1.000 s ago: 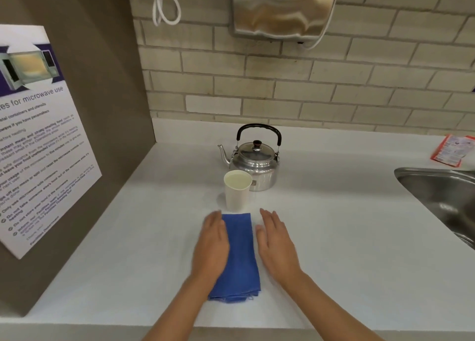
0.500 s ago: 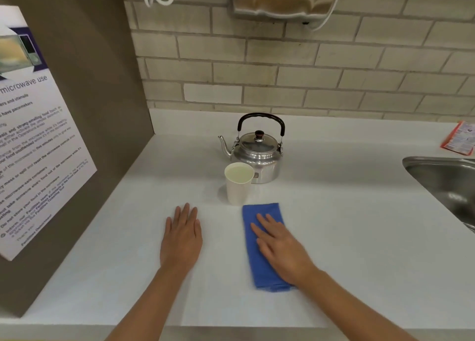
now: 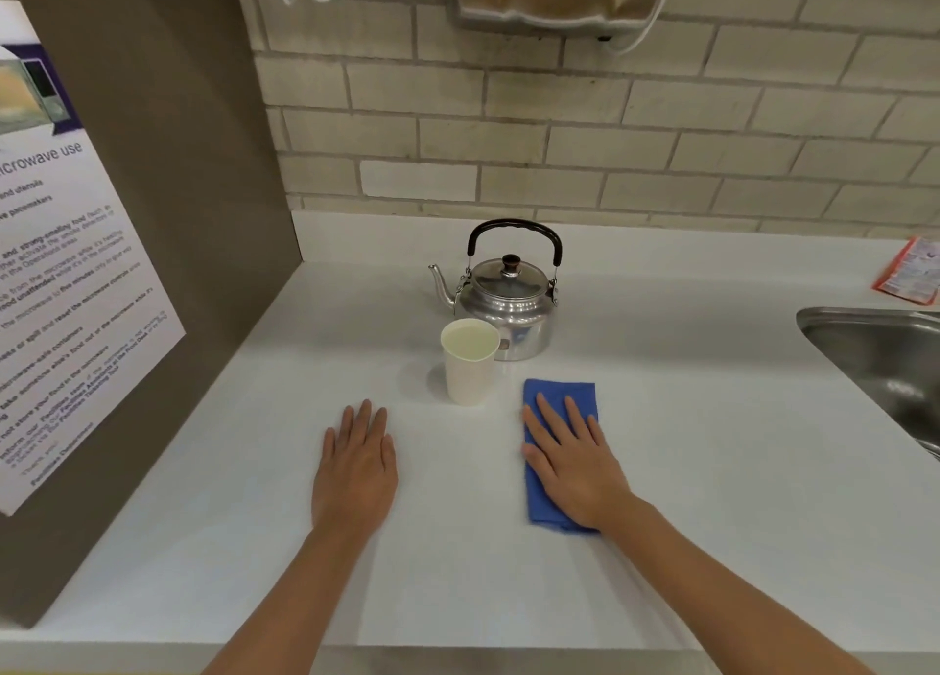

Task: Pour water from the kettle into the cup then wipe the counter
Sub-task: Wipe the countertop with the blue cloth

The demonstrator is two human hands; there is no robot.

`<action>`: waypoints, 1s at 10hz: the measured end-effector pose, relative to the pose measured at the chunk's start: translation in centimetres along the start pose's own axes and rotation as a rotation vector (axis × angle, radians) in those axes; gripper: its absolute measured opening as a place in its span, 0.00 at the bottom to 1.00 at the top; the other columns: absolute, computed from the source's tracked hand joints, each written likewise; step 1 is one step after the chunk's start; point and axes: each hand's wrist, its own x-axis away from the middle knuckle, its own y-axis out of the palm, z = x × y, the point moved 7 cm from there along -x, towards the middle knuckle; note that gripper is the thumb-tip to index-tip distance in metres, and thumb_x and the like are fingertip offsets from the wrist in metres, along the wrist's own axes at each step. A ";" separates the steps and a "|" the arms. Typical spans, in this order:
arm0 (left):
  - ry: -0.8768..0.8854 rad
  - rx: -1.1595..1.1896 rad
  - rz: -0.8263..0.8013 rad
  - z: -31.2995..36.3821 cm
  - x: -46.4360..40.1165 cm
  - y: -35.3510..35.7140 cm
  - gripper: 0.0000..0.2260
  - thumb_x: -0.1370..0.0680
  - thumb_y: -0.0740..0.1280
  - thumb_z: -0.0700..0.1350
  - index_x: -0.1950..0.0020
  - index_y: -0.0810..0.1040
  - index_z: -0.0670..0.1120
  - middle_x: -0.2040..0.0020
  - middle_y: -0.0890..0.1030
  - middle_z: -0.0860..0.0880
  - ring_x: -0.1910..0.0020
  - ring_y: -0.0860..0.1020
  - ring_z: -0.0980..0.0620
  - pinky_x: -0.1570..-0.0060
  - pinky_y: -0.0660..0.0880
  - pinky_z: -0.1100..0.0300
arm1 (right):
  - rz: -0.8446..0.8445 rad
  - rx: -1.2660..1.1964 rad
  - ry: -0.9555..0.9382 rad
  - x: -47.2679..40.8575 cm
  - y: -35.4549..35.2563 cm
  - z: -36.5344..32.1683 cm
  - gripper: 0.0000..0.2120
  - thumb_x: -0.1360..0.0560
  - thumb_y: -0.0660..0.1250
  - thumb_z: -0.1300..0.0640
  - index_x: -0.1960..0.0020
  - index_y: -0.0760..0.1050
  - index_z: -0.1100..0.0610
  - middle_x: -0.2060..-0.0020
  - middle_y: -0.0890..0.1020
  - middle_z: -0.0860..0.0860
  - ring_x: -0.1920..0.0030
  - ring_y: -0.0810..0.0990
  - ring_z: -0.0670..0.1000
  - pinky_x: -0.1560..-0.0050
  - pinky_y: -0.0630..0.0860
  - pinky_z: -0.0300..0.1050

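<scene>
On the bench (image 3: 661, 471), the folded blue cloth (image 3: 559, 394) is now lying out at four o'clock from the paper cup (image 3: 470, 364), having slid right from its earlier spot straight in front of the cup. The right hand (image 3: 575, 466) is riding it flat, and the left hand (image 3: 356, 466) has come off the cloth and is resting at seven o'clock from the cup, well apart from it. I judge the wiping to be under way, with the pouring done: the cup is holding water, and the steel kettle (image 3: 508, 303) is standing upright just behind it at one o'clock. Neither grip is clenched; the right palm and spread fingers (image 3: 547, 417) are pressing the cloth down rather than grasping it, and the left is lying released on the bare bench.
</scene>
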 end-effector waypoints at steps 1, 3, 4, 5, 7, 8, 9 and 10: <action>0.000 -0.004 -0.004 0.1 0.1 -0.1 0.21 0.19 0.43 0.46 0.25 0.50 0.48 0.22 0.48 0.50 0.24 0.44 0.52 0.25 0.42 0.54 | -0.036 0.006 -0.014 -0.5 -0.5 2.8 0.27 0.19 0.44 0.44 0.23 0.42 0.51 0.23 0.43 0.48 0.23 0.40 0.52 0.24 0.41 0.49; -0.009 -0.005 0.007 0.2 0.1 -0.2 0.21 0.19 0.43 0.46 0.25 0.50 0.48 0.22 0.48 0.50 0.24 0.44 0.52 0.25 0.42 0.55 | -0.059 -0.047 0.193 -4.7 -1.3 2.8 0.28 0.19 0.46 0.43 0.23 0.46 0.54 0.22 0.44 0.51 0.23 0.41 0.56 0.24 0.42 0.54; -0.013 0.001 0.011 0.1 0.0 -0.1 0.21 0.19 0.44 0.46 0.25 0.50 0.48 0.22 0.48 0.51 0.24 0.44 0.53 0.25 0.42 0.55 | -0.033 -0.040 0.081 -3.7 -0.6 -0.1 0.29 0.19 0.45 0.43 0.23 0.46 0.54 0.22 0.45 0.48 0.23 0.41 0.56 0.25 0.42 0.54; -0.009 0.014 0.014 0.0 0.0 0.0 0.21 0.19 0.44 0.46 0.25 0.50 0.48 0.22 0.48 0.51 0.24 0.44 0.53 0.25 0.42 0.55 | -0.018 -0.041 -0.088 -0.6 0.4 -0.6 0.28 0.20 0.44 0.43 0.23 0.45 0.51 0.23 0.45 0.44 0.23 0.40 0.51 0.25 0.40 0.50; -0.008 0.004 0.005 0.0 0.0 0.0 0.22 0.19 0.43 0.46 0.24 0.50 0.48 0.22 0.48 0.51 0.24 0.44 0.53 0.25 0.42 0.55 | -0.033 0.053 0.155 -2.9 -1.9 8.3 0.26 0.18 0.45 0.48 0.23 0.43 0.52 0.22 0.45 0.47 0.23 0.43 0.52 0.24 0.45 0.50; -0.012 0.001 0.009 0.0 -0.1 0.0 0.22 0.19 0.43 0.47 0.24 0.49 0.48 0.22 0.47 0.51 0.24 0.44 0.53 0.25 0.41 0.55 | -0.059 -0.006 0.222 -4.8 -1.9 7.2 0.26 0.18 0.43 0.49 0.23 0.42 0.53 0.22 0.44 0.47 0.23 0.42 0.54 0.24 0.44 0.53; -0.016 -0.007 -0.001 -0.1 -0.1 0.1 0.22 0.19 0.43 0.47 0.24 0.49 0.49 0.22 0.47 0.51 0.24 0.43 0.53 0.25 0.41 0.55 | -0.044 -0.020 0.070 -4.6 -0.7 2.1 0.26 0.18 0.44 0.49 0.23 0.43 0.52 0.22 0.45 0.45 0.23 0.42 0.53 0.25 0.43 0.53; -0.011 -0.020 -0.005 -0.1 -0.2 0.1 0.22 0.19 0.43 0.47 0.24 0.48 0.49 0.22 0.47 0.51 0.24 0.43 0.53 0.25 0.41 0.55 | -0.010 -0.009 -0.187 -1.7 0.0 -0.9 0.25 0.19 0.45 0.47 0.23 0.44 0.48 0.24 0.46 0.40 0.24 0.41 0.47 0.25 0.42 0.50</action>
